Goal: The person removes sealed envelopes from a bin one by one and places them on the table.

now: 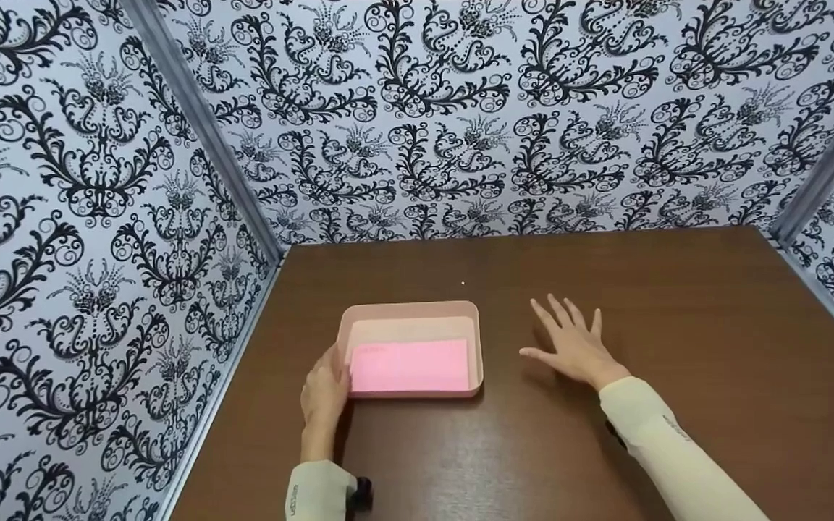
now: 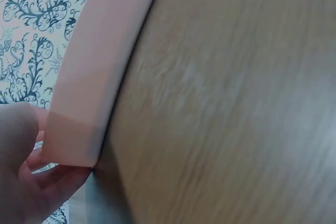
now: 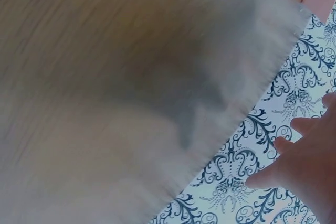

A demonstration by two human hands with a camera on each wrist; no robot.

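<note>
A shallow peach-pink tray (image 1: 417, 311) with rounded corners rests on the brown table. Inside it lies a flat bright-pink rectangle (image 1: 411, 367), like paper or card, with small faint print at its upper left. My left hand (image 1: 324, 387) grips the tray's left end. The left wrist view shows the tray's outer wall (image 2: 94, 72) with my left fingers (image 2: 58, 179) curled round its end. To the right of the tray, my right hand (image 1: 573, 351) is held over the table with its fingers spread, holding nothing. A shadow lies beneath it.
The wooden table (image 1: 714, 325) extends around the tray and both hands. White walls with black scrollwork (image 1: 446, 145) stand behind and at the sides, joined by grey corner posts (image 1: 200, 116). A tiny white speck (image 1: 462, 283) lies behind the tray.
</note>
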